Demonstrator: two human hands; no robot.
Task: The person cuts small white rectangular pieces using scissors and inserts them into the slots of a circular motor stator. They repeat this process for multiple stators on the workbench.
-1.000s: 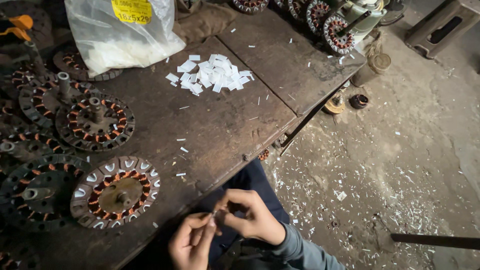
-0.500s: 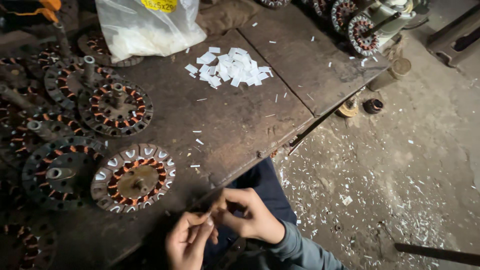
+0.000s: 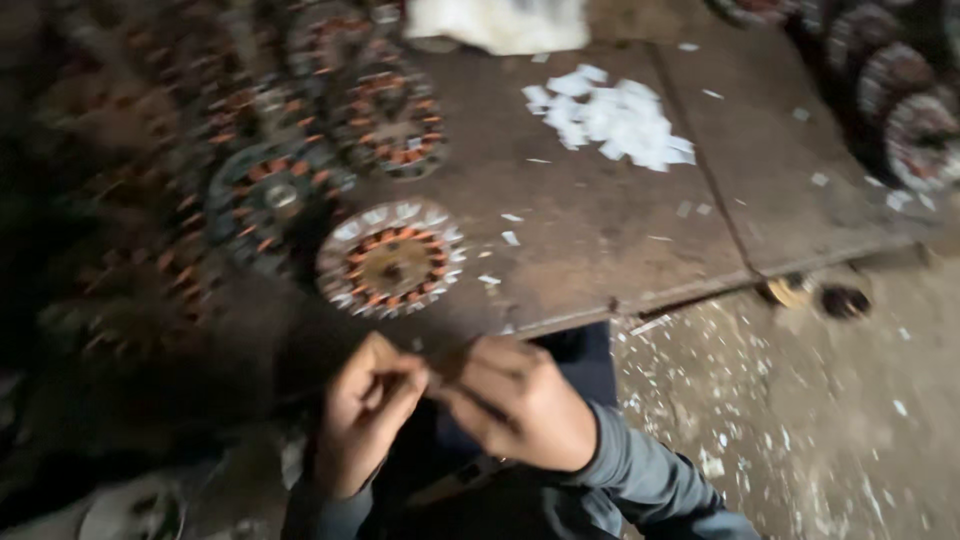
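the picture is blurry. the left hand and the right hand meet just below the edge of the counter. the fingers of both hands pinch together on something tiny between them, too small and blurred to tell what it is. just above the hands, on the counter, lies a round motor part with copper coils and white tips. a pile of white paper bits lies farther away.

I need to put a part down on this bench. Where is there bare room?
The widest bare patch of the bench lies between the nearest wound stator and the white paper pile, with only a few scraps on it. The left side is crowded with stators. Both hands work below the front edge.
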